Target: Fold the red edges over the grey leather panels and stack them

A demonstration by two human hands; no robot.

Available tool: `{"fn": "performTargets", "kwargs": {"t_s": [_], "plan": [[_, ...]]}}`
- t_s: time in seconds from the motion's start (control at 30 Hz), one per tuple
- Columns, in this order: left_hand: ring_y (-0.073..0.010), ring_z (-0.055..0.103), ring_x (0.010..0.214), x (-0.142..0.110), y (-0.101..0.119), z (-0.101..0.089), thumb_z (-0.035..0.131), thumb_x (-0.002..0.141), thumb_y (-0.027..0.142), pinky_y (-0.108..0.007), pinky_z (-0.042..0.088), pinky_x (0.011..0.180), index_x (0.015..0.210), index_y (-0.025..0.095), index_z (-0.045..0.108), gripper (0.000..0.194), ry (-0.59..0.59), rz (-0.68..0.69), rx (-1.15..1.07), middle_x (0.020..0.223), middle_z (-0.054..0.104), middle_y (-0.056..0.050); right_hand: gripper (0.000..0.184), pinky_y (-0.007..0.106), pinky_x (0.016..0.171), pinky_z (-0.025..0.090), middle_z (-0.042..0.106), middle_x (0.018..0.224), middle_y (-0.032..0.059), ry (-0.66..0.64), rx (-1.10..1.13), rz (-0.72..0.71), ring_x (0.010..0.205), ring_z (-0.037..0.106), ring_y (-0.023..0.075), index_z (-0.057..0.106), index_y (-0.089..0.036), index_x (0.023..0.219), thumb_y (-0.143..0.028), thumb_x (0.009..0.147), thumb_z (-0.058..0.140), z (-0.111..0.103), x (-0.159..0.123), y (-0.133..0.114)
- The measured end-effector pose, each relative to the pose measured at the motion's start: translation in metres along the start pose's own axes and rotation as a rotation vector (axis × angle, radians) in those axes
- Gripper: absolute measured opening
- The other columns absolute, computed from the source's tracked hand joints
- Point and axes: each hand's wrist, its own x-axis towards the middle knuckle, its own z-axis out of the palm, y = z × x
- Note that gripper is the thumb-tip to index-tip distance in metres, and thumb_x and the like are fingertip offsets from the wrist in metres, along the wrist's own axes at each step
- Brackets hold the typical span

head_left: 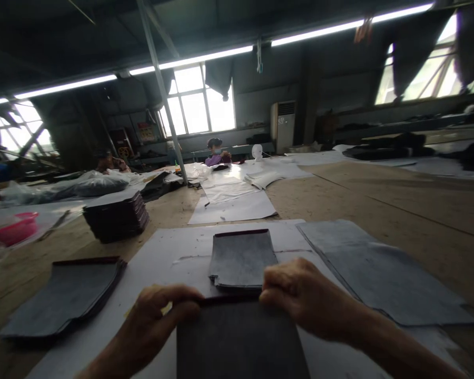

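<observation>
A dark grey sheet of material [240, 342] with a dark red far edge lies in front of me, its near end cut off by the frame. My left hand [161, 310] pinches its far left corner between thumb and fingers. At the far right corner, my right hand [292, 289] is closed on the same edge. Just beyond is a small stack of grey pieces [243, 258], also with a dark red far edge. White paper [166, 252] lies beneath them.
Left stands a grey stack [63, 300], with a tall dark stack [116, 216] behind it. Larger grey sheets [383, 268] lie at right. A pink basin [13, 229] is far left. A metal pole [164, 95] rises beyond the table. A person [217, 153] is at the far side.
</observation>
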Motion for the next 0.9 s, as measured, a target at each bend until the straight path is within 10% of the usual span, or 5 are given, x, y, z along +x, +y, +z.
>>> {"fn": "performTargets", "kwargs": {"t_s": [0.13, 0.3, 0.5, 0.7, 0.9], "plan": [[-0.0120, 0.056, 0.061, 0.075, 0.010, -0.002, 0.057, 0.078, 0.032, -0.018, 0.041, 0.056, 0.077, 0.018, 0.069, 0.018, -0.089, -0.069, -0.021, 0.064, 0.062, 0.003, 0.020, 0.018, 0.051, 0.035, 0.054, 0.056, -0.0041, 0.032, -0.096, 0.122, 0.057, 0.052, 0.0091, 0.058, -0.018, 0.063, -0.028, 0.081, 0.058, -0.029, 0.038, 0.032], [-0.0117, 0.056, 0.064, 0.138, -0.017, 0.031, 0.056, 0.083, 0.032, -0.025, 0.046, 0.063, 0.078, 0.012, 0.063, 0.022, -0.024, -0.074, 0.056, 0.067, 0.059, 0.001, 0.020, 0.031, 0.070, 0.045, 0.058, 0.075, 0.0008, 0.132, -0.319, 0.264, 0.072, 0.056, 0.0138, 0.059, -0.014, 0.078, -0.032, 0.086, 0.055, -0.006, 0.082, 0.065], [-0.0169, 0.055, 0.091, 0.143, -0.049, 0.073, 0.053, 0.087, 0.030, -0.038, 0.046, 0.084, 0.097, 0.012, 0.057, 0.021, 0.199, -0.069, 0.137, 0.098, 0.057, -0.006, 0.016, 0.036, 0.078, 0.045, 0.057, 0.094, 0.0042, 0.208, -0.422, 0.276, 0.087, 0.055, 0.0169, 0.057, -0.013, 0.093, -0.028, 0.088, 0.052, 0.034, 0.090, 0.082], [-0.0186, 0.052, 0.098, 0.141, -0.062, 0.087, 0.054, 0.087, 0.028, -0.040, 0.044, 0.088, 0.095, 0.012, 0.058, 0.018, 0.265, -0.042, 0.052, 0.104, 0.055, -0.006, 0.032, 0.041, 0.092, 0.036, 0.047, 0.119, 0.0083, 0.214, -0.390, 0.231, 0.111, 0.042, 0.0228, 0.050, -0.014, 0.111, -0.024, 0.082, 0.057, 0.030, 0.099, 0.079], [-0.0166, 0.055, 0.093, 0.134, -0.051, 0.094, 0.050, 0.089, 0.029, -0.036, 0.048, 0.082, 0.098, 0.013, 0.057, 0.019, 0.254, -0.135, -0.028, 0.101, 0.057, -0.006, 0.021, 0.032, 0.067, 0.047, 0.059, 0.079, 0.0013, -0.040, -0.152, 0.206, 0.070, 0.056, 0.0141, 0.059, -0.013, 0.084, -0.033, 0.078, 0.063, 0.026, 0.131, 0.086]]}}
